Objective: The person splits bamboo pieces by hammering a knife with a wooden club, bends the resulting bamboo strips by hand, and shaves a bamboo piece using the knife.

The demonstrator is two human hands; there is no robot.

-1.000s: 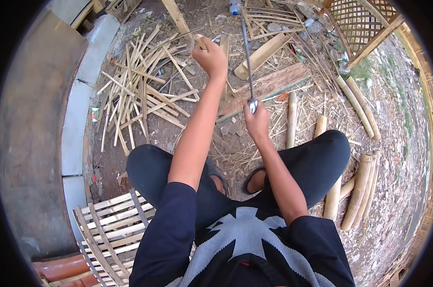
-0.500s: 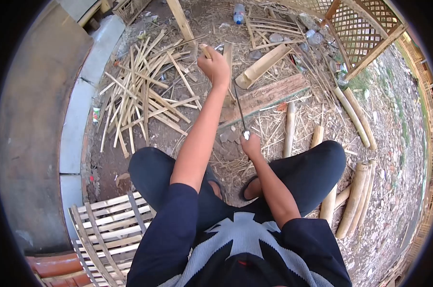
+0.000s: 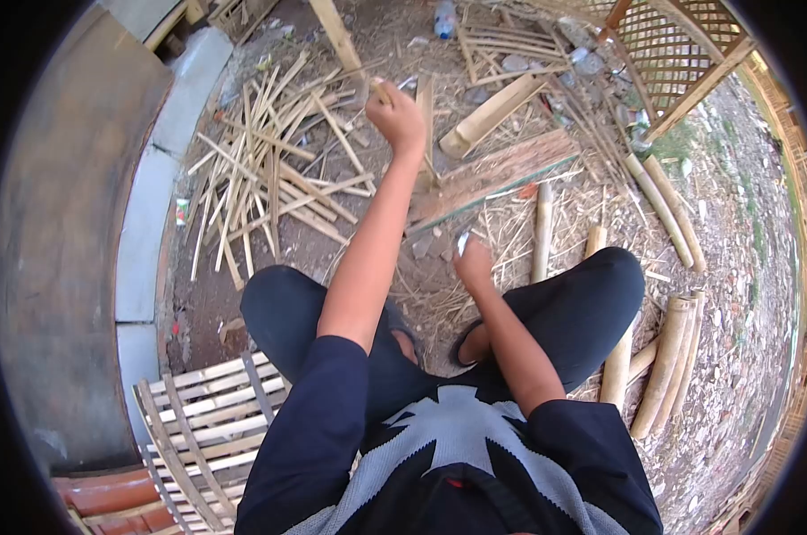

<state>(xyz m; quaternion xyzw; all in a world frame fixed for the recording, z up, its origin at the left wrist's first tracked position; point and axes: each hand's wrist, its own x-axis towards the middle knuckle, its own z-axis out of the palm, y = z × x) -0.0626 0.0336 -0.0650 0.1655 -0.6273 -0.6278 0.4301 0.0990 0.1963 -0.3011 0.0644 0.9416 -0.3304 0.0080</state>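
My left hand (image 3: 394, 116) is stretched forward, its fingers wrapped round a short piece of bamboo (image 3: 383, 93) whose end sticks out at the top of the fist. Nearer my body and to the right, my right hand (image 3: 473, 261) is closed on the handle of a long tool. A bright metal part (image 3: 462, 242) shows at that fist; the long thin shaft seen earlier cannot be made out now. Between and beyond the hands lies a wide reddish-brown plank (image 3: 492, 176).
Split bamboo strips (image 3: 265, 165) lie piled at left. A halved bamboo piece (image 3: 488, 116) rests beyond the plank. Bamboo poles (image 3: 662, 366) lie at right, a slatted bamboo frame (image 3: 211, 415) at lower left. A wooden post (image 3: 335, 36) and a lattice panel (image 3: 675, 58) stand ahead.
My right hand came back towards my body with the tool, then shifted slightly right and forward. The tool's long shaft has dropped out of clear view. My left hand has stayed nearly still.
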